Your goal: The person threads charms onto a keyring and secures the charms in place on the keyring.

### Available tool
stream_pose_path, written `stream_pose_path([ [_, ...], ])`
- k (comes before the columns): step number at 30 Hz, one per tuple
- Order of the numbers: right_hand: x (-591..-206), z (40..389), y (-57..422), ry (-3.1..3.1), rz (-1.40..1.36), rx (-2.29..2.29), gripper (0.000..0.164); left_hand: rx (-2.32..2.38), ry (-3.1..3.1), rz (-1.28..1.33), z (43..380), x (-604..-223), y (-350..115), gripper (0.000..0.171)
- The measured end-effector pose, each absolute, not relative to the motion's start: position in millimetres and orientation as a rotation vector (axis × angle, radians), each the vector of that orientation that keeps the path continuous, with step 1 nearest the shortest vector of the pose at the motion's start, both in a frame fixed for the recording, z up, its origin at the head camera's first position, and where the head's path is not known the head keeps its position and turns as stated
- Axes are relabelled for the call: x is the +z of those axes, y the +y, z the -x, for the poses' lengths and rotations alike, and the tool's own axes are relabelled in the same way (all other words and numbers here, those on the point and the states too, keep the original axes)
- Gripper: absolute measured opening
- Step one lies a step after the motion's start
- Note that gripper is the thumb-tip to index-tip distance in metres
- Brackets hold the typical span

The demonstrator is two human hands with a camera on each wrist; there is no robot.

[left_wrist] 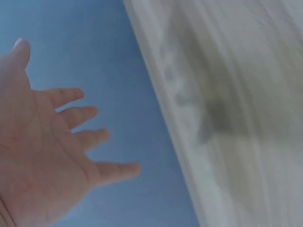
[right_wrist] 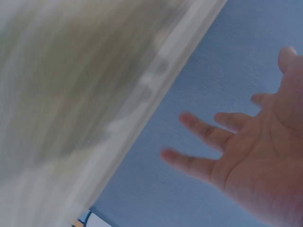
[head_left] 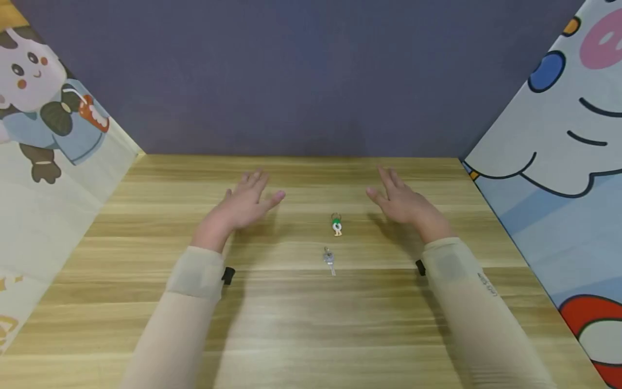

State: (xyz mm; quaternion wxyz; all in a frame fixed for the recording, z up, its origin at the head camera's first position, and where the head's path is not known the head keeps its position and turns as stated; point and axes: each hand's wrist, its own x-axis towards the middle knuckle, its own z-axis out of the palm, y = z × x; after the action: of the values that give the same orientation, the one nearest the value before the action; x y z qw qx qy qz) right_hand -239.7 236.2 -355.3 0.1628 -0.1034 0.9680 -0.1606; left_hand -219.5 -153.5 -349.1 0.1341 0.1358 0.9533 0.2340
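In the head view my left hand (head_left: 244, 204) is held above the wooden table with its fingers spread, holding nothing. My right hand (head_left: 404, 202) mirrors it on the other side, also with fingers extended and nothing in it. Between the hands lies a keychain (head_left: 337, 224) with a ring, a green part and a white round part. Nearer to me on the tabletop is a small silver key (head_left: 329, 259) with a ring at its top. Both wrist views show an outstretched palm, the left palm (left_wrist: 42, 146) and the right palm (right_wrist: 270, 156), neither touching anything.
The wooden table (head_left: 282, 324) ends at a dark blue-grey panel (head_left: 301, 75) at the back. A cartoon-printed wall (head_left: 53, 210) stands on the left, another printed wall (head_left: 549, 156) on the right. A small black piece (head_left: 228, 275) sits by the left cuff.
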Motion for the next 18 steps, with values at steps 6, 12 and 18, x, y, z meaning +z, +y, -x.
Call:
stream_pose_path([
  [6,-348.8,243.4,235.2,2.735,0.443,-0.508,0.077,0.926,2.574,-0.546,203.6,-332.7,-135.3,0.089],
  [12,-351.4,251.2,224.4,2.671,0.554,-0.573,0.069,1.072,2.443,-0.615,192.4,-335.6,-107.8,0.070],
  [18,-368.2,258.8,214.2,2.482,0.692,-0.670,0.063,1.264,2.312,-0.596,189.8,-360.4,-84.8,0.047],
])
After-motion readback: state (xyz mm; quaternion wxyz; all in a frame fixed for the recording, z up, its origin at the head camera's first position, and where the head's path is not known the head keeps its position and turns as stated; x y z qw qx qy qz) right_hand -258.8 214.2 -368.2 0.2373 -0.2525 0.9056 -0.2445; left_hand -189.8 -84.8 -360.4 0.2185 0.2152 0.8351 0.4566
